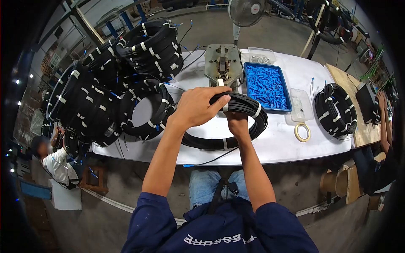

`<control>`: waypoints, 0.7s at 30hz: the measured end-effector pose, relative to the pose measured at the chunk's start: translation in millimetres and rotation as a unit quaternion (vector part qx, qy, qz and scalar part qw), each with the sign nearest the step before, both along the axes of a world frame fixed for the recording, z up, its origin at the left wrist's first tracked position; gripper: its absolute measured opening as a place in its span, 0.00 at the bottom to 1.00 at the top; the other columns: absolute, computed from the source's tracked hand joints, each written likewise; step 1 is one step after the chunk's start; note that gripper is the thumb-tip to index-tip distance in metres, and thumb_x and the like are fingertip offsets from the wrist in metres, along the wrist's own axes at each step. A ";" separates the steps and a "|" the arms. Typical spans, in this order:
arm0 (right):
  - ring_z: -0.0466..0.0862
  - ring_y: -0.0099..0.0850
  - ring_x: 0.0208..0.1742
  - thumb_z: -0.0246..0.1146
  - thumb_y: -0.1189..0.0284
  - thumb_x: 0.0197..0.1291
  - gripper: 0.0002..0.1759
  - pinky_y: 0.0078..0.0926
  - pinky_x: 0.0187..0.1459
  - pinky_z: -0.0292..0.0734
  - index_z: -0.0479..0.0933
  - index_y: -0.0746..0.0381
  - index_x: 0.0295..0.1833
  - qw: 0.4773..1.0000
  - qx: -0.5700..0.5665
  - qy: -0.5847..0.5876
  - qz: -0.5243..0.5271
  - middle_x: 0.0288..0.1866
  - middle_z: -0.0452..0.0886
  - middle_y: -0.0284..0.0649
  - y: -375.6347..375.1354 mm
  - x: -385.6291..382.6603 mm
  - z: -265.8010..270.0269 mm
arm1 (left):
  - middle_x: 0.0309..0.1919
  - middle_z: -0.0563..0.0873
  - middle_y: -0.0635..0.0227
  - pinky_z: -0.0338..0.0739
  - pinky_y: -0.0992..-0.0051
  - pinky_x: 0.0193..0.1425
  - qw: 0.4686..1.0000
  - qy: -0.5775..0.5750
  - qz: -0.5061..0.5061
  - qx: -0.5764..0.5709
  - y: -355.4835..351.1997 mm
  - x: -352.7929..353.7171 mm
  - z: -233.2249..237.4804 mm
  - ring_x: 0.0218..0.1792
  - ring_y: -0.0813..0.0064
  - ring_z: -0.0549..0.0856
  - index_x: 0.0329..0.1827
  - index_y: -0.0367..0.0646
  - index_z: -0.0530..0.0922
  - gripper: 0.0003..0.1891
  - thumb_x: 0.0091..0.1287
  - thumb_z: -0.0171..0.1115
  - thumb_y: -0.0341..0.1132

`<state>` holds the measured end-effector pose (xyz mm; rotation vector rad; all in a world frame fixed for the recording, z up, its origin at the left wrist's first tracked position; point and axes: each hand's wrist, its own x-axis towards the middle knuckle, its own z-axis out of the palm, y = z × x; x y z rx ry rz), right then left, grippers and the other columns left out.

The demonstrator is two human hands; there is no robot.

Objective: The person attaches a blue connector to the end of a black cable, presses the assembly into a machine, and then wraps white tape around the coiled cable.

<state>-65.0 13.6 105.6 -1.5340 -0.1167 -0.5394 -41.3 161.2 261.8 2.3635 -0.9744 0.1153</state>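
A coil of black cable [206, 143], bound with white tape bands, is between my hands above the white table. My left hand [197, 105] is closed on its far side, with the thumb and fingers by a white band. My right hand [237, 122] reaches up inside the ring and grips the same side from beneath; its fingers are mostly hidden by the cable. A loose cable end with a blue tip [188, 165] hangs over the near table edge. Just beyond the coil stands a metal press [222, 63].
Stacked taped coils [149, 50] crowd the left side. A blue tray [291, 110] of small blue connectors, a clear box [261, 55], a tape roll [302, 132] and another coil [336, 109] stand right. A fan [247, 10] is behind. People work at both sides.
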 end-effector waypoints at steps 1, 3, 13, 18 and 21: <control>0.82 0.38 0.55 0.67 0.73 0.66 0.19 0.34 0.58 0.74 0.77 0.67 0.60 1.000 0.011 -0.001 0.000 0.54 0.84 0.47 -0.2 0.9 2.1 | 0.37 0.89 0.58 0.78 0.66 0.45 1.000 0.001 0.004 -0.015 -1.0 0.9 -1.4 0.37 0.58 0.87 0.56 0.50 0.85 0.17 0.72 0.59 0.47; 0.82 0.39 0.55 0.67 0.73 0.66 0.19 0.34 0.58 0.74 0.77 0.67 0.60 1.000 0.022 0.000 -0.001 0.54 0.84 0.47 0.0 -1.6 9.3 | 0.40 0.89 0.58 0.79 0.67 0.46 1.000 -0.012 0.001 -0.028 -2.0 7.5 -7.1 0.39 0.59 0.87 0.55 0.49 0.86 0.17 0.72 0.60 0.47; 0.83 0.19 0.32 0.69 0.74 0.64 0.07 0.16 0.33 0.74 0.81 0.65 0.45 0.978 0.086 0.101 0.163 0.33 0.84 0.33 -48.1 -96.0 111.3 | 0.45 0.89 0.62 0.79 0.66 0.51 0.999 -0.020 0.004 -0.032 3.1 2.4 -6.2 0.46 0.59 0.87 0.52 0.48 0.85 0.15 0.72 0.59 0.46; 0.80 0.30 0.27 0.65 0.63 0.68 0.17 0.27 0.31 0.73 0.82 0.69 0.39 0.967 -0.248 0.043 -0.036 0.28 0.83 0.44 -64.8 -27.8 150.3 | 0.46 0.88 0.64 0.79 0.67 0.49 0.999 -0.022 -0.003 -0.025 2.3 -6.8 0.3 0.46 0.59 0.87 0.52 0.47 0.85 0.16 0.72 0.60 0.46; 0.81 0.28 0.37 0.60 0.56 0.71 0.23 0.28 0.42 0.75 0.84 0.68 0.45 0.923 -0.331 0.153 0.125 0.36 0.85 0.46 -63.6 20.8 150.1 | 0.45 0.88 0.64 0.80 0.67 0.48 0.999 -0.024 0.006 -0.020 0.6 -13.6 0.8 0.44 0.59 0.87 0.52 0.45 0.85 0.18 0.72 0.60 0.48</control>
